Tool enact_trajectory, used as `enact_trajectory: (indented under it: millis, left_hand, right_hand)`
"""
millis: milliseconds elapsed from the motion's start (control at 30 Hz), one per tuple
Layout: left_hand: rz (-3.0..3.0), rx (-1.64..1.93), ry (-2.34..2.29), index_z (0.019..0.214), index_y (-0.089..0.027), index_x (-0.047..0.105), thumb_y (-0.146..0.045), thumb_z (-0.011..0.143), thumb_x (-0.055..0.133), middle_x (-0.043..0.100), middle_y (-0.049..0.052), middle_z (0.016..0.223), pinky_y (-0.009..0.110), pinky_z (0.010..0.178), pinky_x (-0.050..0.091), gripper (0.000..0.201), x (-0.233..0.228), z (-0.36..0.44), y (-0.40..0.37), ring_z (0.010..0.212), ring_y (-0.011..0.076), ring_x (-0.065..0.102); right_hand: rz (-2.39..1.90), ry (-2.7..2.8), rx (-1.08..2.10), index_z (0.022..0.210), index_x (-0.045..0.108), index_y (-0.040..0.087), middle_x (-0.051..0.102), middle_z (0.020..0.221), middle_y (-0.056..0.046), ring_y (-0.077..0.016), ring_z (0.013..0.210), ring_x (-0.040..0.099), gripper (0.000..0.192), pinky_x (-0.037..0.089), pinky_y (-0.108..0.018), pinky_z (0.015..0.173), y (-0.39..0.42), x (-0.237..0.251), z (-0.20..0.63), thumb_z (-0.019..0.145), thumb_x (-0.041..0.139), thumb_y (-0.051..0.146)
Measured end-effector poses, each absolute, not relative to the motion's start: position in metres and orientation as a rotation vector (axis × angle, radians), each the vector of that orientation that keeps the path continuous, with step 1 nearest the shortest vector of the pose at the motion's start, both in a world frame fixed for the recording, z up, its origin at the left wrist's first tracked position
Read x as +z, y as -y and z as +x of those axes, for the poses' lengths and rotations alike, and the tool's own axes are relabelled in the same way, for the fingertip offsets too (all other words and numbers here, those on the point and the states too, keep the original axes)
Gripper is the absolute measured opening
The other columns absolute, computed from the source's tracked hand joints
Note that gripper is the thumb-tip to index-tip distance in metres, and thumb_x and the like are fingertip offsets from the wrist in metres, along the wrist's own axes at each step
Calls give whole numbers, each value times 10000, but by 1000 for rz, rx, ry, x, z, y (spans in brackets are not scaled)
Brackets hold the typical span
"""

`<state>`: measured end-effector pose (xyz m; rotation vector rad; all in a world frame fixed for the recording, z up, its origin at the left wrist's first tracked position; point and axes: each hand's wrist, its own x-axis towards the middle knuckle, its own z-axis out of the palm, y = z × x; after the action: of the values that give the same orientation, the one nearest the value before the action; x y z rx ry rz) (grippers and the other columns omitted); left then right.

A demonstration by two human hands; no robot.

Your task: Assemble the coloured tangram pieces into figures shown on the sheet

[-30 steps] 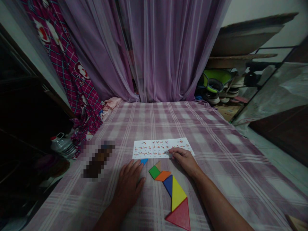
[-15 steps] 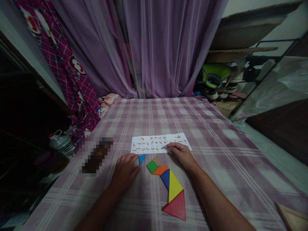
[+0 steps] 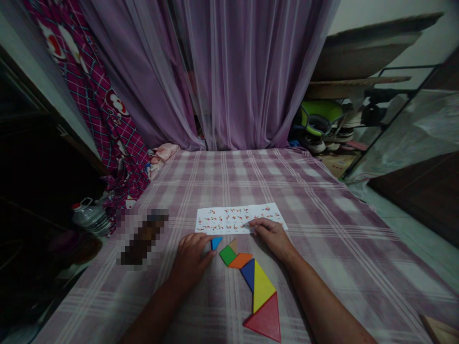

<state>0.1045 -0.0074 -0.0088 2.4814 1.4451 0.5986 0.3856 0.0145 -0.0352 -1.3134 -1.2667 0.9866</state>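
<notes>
On the left, a light blue triangle tangram piece (image 3: 216,242) lies flat between the thumb and fingers of my left hand (image 3: 192,254). Just right of it, a green square (image 3: 227,255) touches a tan triangle (image 3: 234,245) and an orange parallelogram (image 3: 240,260). A dark blue triangle (image 3: 248,273), a yellow triangle (image 3: 262,288) and a red triangle (image 3: 266,319) continue the curved row toward me. My right hand (image 3: 270,235) rests at the lower right of a printed pattern sheet (image 3: 211,213), its bent fingers on the paper, thumb and index finger apart.
A purple plaid cloth (image 3: 172,191) covers the surface. A pixelated brown thing (image 3: 143,239) lies at the left, beside a plastic bottle (image 3: 89,217). A wooden corner (image 3: 439,329) shows at lower right. Purple curtains (image 3: 244,76) hang behind; shelves (image 3: 358,81) stand at right.
My left hand has moved the light blue triangle right, closer to the green square, and turned it slightly. My right hand stays on the sheet. The whole view has shifted slightly.
</notes>
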Motion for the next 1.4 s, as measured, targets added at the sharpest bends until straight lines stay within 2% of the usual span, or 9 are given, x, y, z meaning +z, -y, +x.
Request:
enact_trajectory:
  millis: [400,767,900,1400]
  left_hand:
    - [2480,560,-1367,1203,-261,633,-430,925,547,679,73,1129,462,965,412,337,-8,110,5,1081,267,584]
    - [2500,480,-1313,1248,-258,612,-387,894,600,676,70,1174,468,977,405,377,-10,105,4,1105,270,574]
    - [2515,474,-1260,1294,-262,582,-351,924,544,661,70,1216,463,981,399,381,-11,102,3,1127,259,558]
    - [2519,492,-1293,1244,-267,614,-256,930,498,679,64,1146,453,956,414,334,-7,112,3,1085,247,576]
  right_hand:
    - [-1328,1250,1018,808,754,223,750,827,-35,-173,666,628,252,510,-318,676,-14,-31,385,712,619,413]
    - [-1324,1248,1025,823,749,216,735,791,-32,-165,638,609,255,494,-318,657,-13,-30,384,707,604,390]
    - [-1326,1247,1036,817,744,217,732,803,-31,-164,636,610,259,495,-325,664,-12,-29,383,698,599,396]
    - [-1335,1264,1014,809,752,232,751,851,-40,-184,682,629,251,507,-330,669,-13,-30,383,707,610,412]
